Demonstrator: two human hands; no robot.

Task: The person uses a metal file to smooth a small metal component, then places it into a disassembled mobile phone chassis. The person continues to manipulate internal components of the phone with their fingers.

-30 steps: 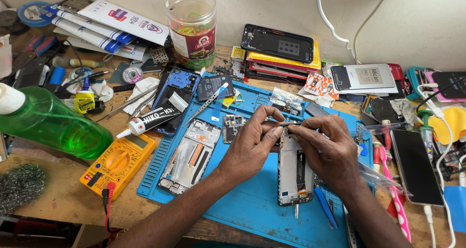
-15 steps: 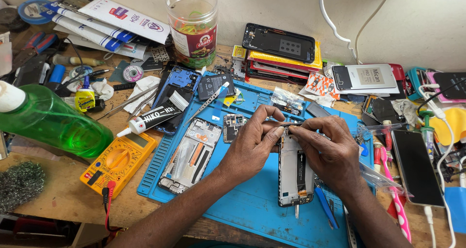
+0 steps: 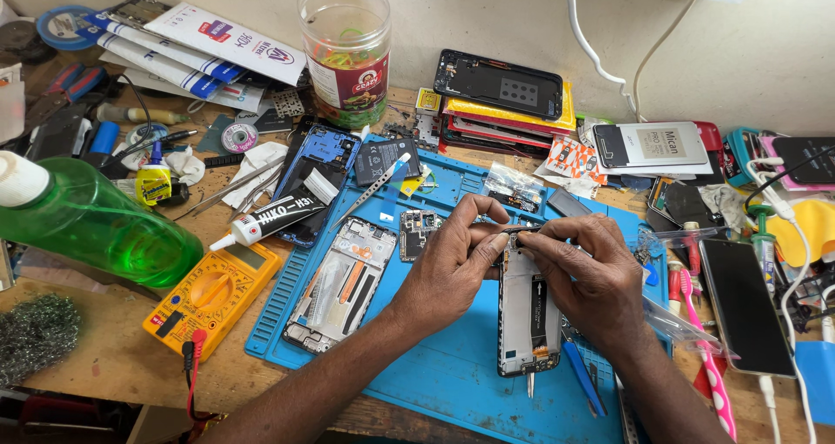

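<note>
Mat [image 3: 452,383] at table's front edge: matt blue rubber, ribbed at sides. Phone frame [image 3: 528,318] on it: dark plastic w/ metal bits. Table [image 3: 113,357]: worn bare wood. Bottle [image 3: 96,227] by left edge: glossy green plastic. Jar [image 3: 345,53] by back edge: clear plastic. Steel wool [image 3: 35,335], front-left corner: rough.
</note>
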